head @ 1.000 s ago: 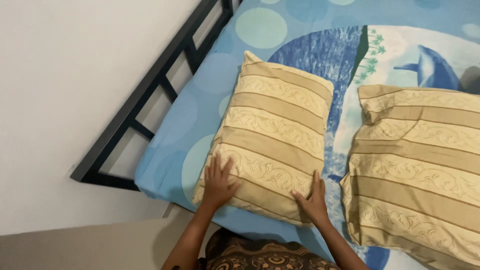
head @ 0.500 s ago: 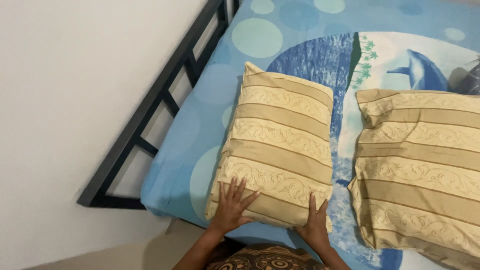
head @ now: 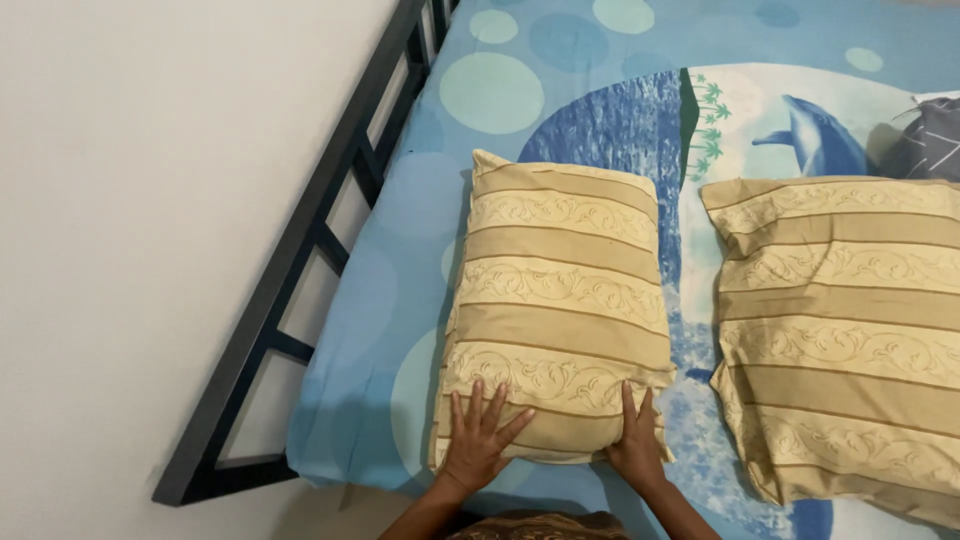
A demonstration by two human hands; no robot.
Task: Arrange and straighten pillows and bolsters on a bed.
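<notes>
Pillow: beige-and-tan striped fabric pillow with scroll pattern (head: pixel 558 305), lying flat near the bed's left edge, its long side running from the near edge toward the far end.
Left hand: left hand (head: pixel 478 438) flat, fingers spread wide, palm pressing on the pillow's near left corner; holds nothing.
Right hand: right hand (head: pixel 634 440) flat, fingers close together, on the pillow's near right corner; holds nothing.
Bed: blue bed sheet with pale circles and a dolphin print (head: pixel 420 210) under the pillow.
Second pillow: matching striped pillow (head: pixel 840 330) just beside the first, toward the bed's right edge, not touching.
Frame: black metal bed frame (head: pixel 300 250) along the left edge, against a white wall (head: pixel 140 200).
Far right corner: grey patterned cloth (head: pixel 935 140), partly cut off.
</notes>
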